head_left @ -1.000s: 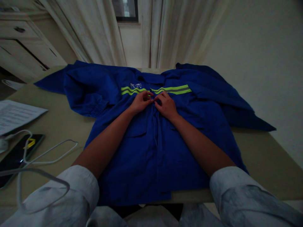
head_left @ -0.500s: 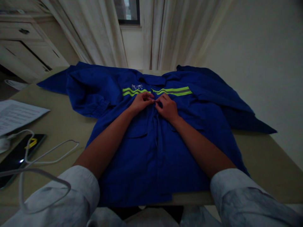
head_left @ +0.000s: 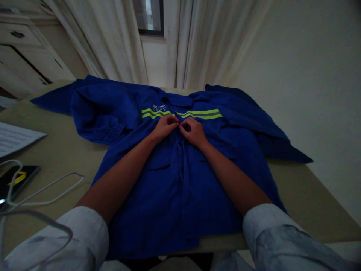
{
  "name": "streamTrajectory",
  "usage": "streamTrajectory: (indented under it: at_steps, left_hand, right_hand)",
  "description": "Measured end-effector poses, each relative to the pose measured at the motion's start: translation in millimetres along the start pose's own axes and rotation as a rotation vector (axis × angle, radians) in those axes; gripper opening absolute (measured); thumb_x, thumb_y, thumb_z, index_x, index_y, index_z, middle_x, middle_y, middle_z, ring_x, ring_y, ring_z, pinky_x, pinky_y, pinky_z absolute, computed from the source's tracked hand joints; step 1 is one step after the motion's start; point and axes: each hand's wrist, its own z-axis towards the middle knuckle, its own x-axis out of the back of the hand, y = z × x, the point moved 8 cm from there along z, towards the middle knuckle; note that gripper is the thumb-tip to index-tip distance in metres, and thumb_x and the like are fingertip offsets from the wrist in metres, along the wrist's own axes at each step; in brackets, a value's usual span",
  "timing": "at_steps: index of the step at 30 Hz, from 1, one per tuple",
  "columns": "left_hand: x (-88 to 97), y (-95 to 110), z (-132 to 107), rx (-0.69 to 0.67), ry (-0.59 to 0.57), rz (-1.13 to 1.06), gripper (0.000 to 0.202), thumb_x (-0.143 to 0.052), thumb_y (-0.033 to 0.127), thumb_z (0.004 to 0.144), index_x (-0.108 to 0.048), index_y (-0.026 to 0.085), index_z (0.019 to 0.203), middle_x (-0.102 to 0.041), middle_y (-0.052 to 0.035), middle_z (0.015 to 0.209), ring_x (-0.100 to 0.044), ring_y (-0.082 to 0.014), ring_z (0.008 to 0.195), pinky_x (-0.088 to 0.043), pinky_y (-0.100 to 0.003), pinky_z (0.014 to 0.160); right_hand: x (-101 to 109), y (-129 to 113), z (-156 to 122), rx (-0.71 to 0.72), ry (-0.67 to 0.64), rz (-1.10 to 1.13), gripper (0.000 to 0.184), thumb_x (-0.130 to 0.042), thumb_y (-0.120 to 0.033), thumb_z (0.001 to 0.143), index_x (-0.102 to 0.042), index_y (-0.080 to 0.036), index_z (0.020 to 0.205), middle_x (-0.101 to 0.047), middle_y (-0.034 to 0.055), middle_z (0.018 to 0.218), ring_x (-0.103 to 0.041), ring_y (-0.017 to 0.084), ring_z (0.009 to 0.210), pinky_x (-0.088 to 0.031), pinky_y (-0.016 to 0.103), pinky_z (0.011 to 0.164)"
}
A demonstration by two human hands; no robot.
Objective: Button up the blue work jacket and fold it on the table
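Pinching the front opening of a blue jacket [head_left: 180,195] | jacket is spread flat on the counter [head_left: 316,195], collar ahead, opening set between both hands | fingers of left hand [head_left: 165,127] and right hand [head_left: 193,131] are closed on the cloth just below the reflective stripe [head_left: 200,114]; any button held cannot be told | paper [head_left: 14,137], phone [head_left: 17,180] and cable [head_left: 47,194] are left well apart

Looks like a room in a home, not a shop or lab. Painted drawer cabinet [head_left: 19,49] with dark pulls at upper left. Long cream curtains [head_left: 113,41] hang floor-length at top centre, either side of a window [head_left: 149,17]. Plain painted wall [head_left: 310,94] on the right. Domestic-style table [head_left: 56,158] at left carries a printed sheet [head_left: 14,137], phone [head_left: 19,180], and white cable [head_left: 58,185]. No work fixtures in view.
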Motion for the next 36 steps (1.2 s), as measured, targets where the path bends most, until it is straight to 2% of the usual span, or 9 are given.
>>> streamTrajectory:
  at_steps: [4, 12, 19, 23, 27, 28, 30, 33, 36]
  left_hand:
    - [-0.4, 2, -1, -0.031, -0.011, 0.029, 0.019, -0.075, 0.024, 0.072, -0.065, 0.016, 0.086, -0.068, -0.0015, 0.082, -0.064, -0.0144, 0.075, -0.05, -0.027, 0.072]
    - [-2.1, 3, -3, -0.105, 0.001, 0.102, 0.022, -0.072, 0.031, 0.079, -0.064, 0.018, 0.094, -0.069, -0.0012, 0.083, -0.064, -0.0152, 0.075, -0.05, -0.028, 0.072]
    - [0.0, 9, -7, -0.147, 0.02, 0.338, 0.021, -0.061, 0.022, 0.081, -0.068, 0.019, 0.101, -0.068, 0.0001, 0.076, -0.061, -0.0169, 0.068, -0.048, -0.028, 0.067]
    - [-5.8, 34, -19, -0.211, 0.068, 0.549, 0.018, -0.057, 0.016, 0.084, -0.07, 0.021, 0.096, -0.071, -0.0073, 0.093, -0.067, -0.0251, 0.09, -0.053, -0.038, 0.088]
    - [-7.8, 66, -47, -0.285, 0.205, 0.69, 0.037, -0.049, 0.017, 0.095, -0.064, 0.022, 0.128, -0.064, -0.0145, 0.127, -0.064, -0.0299, 0.114, -0.051, -0.043, 0.101]
    - [-10.6, 68, -55, -0.286, 0.182, 0.725, 0.039, -0.046, 0.017, 0.097, -0.061, 0.023, 0.132, -0.063, -0.0142, 0.129, -0.064, -0.0291, 0.115, -0.052, -0.042, 0.101]
    - [-22.7, 66, -70, -0.284, 0.01, 0.804, 0.037, -0.046, 0.019, 0.098, -0.062, 0.023, 0.131, -0.066, -0.0128, 0.123, -0.065, -0.0284, 0.113, -0.052, -0.042, 0.101]
    - [-35.9, 57, -96, -0.31, -0.229, 0.938, 0.036, -0.054, 0.03, 0.099, -0.064, 0.021, 0.132, -0.069, -0.0136, 0.121, -0.065, -0.0313, 0.113, -0.051, -0.047, 0.105]
    - [-31.1, 54, -110, -0.316, -0.204, 1.018, 0.041, -0.056, 0.029, 0.099, -0.062, 0.018, 0.138, -0.067, -0.0151, 0.132, -0.061, -0.0323, 0.124, -0.048, -0.048, 0.108]
  right_hand:
    - [-7, 13, 2, -0.092, -0.043, 0.048, 0.013, -0.068, -0.029, 0.084, -0.064, -0.02, 0.092, -0.068, 0.0034, 0.09, -0.061, 0.018, 0.077, -0.047, 0.029, 0.071]
    - [-1, -2, -4, -0.031, -0.027, -0.186, 0.011, -0.061, -0.03, 0.095, -0.067, -0.023, 0.101, -0.07, 0.0055, 0.1, -0.065, 0.022, 0.089, -0.048, 0.031, 0.078]
    - [-9, -6, -4, -0.041, -0.127, -0.361, 0.016, -0.064, -0.036, 0.096, -0.07, -0.022, 0.103, -0.072, 0.0088, 0.106, -0.068, 0.025, 0.09, -0.049, 0.032, 0.076]
    - [2, -15, -4, -0.091, -0.054, -0.36, 0.019, -0.055, -0.03, 0.102, -0.069, -0.023, 0.113, -0.071, 0.0118, 0.119, -0.069, 0.026, 0.099, -0.052, 0.035, 0.082]
    - [19, -34, -27, -0.118, -0.018, -0.197, 0.023, -0.065, -0.031, 0.095, -0.066, -0.022, 0.117, -0.07, 0.0101, 0.118, -0.068, 0.025, 0.103, -0.053, 0.035, 0.089]
    - [19, -37, -38, -0.129, -0.063, -0.177, 0.027, -0.07, -0.031, 0.09, -0.066, -0.022, 0.115, -0.07, 0.009, 0.114, -0.068, 0.024, 0.1, -0.053, 0.035, 0.089]
    - [18, -39, -61, -0.158, -0.14, -0.171, 0.031, -0.075, -0.026, 0.083, -0.067, -0.022, 0.112, -0.069, 0.0078, 0.111, -0.067, 0.024, 0.097, -0.054, 0.035, 0.087]
    - [26, -32, -84, -0.221, -0.076, -0.184, 0.031, -0.066, -0.012, 0.081, -0.069, -0.022, 0.11, -0.069, 0.0089, 0.112, -0.067, 0.024, 0.1, -0.053, 0.035, 0.09]
    - [31, -24, -87, -0.263, -0.001, -0.19, 0.024, -0.065, -0.01, 0.081, -0.071, -0.02, 0.102, -0.069, 0.0084, 0.109, -0.066, 0.022, 0.098, -0.052, 0.033, 0.091]
